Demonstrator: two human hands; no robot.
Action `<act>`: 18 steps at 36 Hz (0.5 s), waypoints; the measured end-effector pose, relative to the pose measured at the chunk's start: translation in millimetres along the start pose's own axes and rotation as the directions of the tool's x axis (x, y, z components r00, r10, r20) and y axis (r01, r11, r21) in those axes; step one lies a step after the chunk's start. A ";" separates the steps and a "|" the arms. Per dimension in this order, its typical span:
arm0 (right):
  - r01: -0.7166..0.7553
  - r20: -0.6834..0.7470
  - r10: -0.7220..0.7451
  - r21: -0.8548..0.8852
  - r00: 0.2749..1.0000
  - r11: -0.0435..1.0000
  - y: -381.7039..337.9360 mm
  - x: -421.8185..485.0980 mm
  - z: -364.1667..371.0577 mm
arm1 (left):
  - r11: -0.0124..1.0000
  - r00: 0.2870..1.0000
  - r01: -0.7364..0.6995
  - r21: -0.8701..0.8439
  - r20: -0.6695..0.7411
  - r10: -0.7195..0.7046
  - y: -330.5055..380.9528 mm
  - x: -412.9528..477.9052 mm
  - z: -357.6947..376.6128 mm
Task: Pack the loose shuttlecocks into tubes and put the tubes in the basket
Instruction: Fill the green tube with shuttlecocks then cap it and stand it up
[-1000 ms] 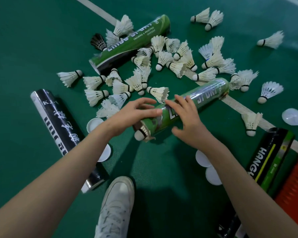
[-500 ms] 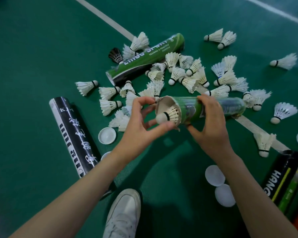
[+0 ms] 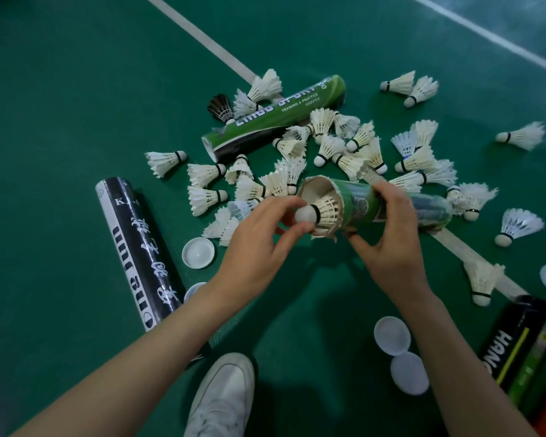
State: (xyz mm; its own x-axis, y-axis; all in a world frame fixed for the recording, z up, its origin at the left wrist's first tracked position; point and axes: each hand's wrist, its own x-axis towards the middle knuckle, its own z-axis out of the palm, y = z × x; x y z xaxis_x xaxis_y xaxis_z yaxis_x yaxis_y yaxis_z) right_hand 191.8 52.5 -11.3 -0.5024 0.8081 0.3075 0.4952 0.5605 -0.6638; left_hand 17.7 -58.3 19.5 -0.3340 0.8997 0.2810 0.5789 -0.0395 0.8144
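Floor: dark green court floor (image 3: 60,89), matte, fills the whole view; a fine dimpled grain shows near 6 o'clock.
Line: white stripe (image 3: 202,42) enters at 11 o'clock and runs diagonally toward 4 o'clock, partly covered mid-view.
Corner: thin stripe (image 3: 486,36), white and blurred, crosses at 1 o'clock.
Light: soft, from above; a dark shadow (image 3: 297,326) lies at 6 o'clock.

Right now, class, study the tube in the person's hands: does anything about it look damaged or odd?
Yes. The green tube gripped by the right hand has a torn, ragged rim at its open end, with cardboard scraps hanging below where the left hand pinches a shuttlecock by its cork.
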 end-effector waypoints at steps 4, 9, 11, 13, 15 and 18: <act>0.002 -0.008 -0.002 -0.021 1.000 1.000 1.4 0.0 2.9 | 0.999 0.997 0.022 0.025 -0.077 -0.020 -3.2 -2.3 2.3; 0.006 0.005 -0.006 -0.038 1.000 0.999 1.0 1.1 4.9 | 0.943 0.950 0.173 -0.283 -0.206 -0.236 -7.1 -9.3 1.7; 0.013 0.012 -0.012 -0.046 1.000 0.999 -0.8 0.9 6.4 | 0.909 0.921 0.204 -0.363 -0.244 -0.304 -14.4 -16.6 1.0; 0.025 0.025 -0.023 -0.066 0.999 0.998 -0.3 -0.2 9.2 | 0.838 0.864 0.281 -0.468 -0.257 -0.433 -25.5 -23.8 0.7; 0.030 0.050 -0.025 -0.103 0.998 0.994 3.0 -1.9 14.1 | 0.701 0.733 0.398 -0.592 -0.254 -0.631 -39.8 -28.3 0.2; 0.037 0.102 -0.020 -0.169 0.995 0.985 7.9 -6.2 22.8 | 0.585 0.573 0.526 -0.618 -0.251 -0.780 -64.6 -36.6 -0.9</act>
State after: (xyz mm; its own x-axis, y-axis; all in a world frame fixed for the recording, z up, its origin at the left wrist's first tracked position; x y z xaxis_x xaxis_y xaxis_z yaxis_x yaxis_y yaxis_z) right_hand 182.6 47.7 -34.0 -0.5820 0.7741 0.2491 0.5892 0.6125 -0.5270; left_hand -8.1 -89.1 -43.0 -0.8297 0.4376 -0.3466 -0.2962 0.1813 0.9378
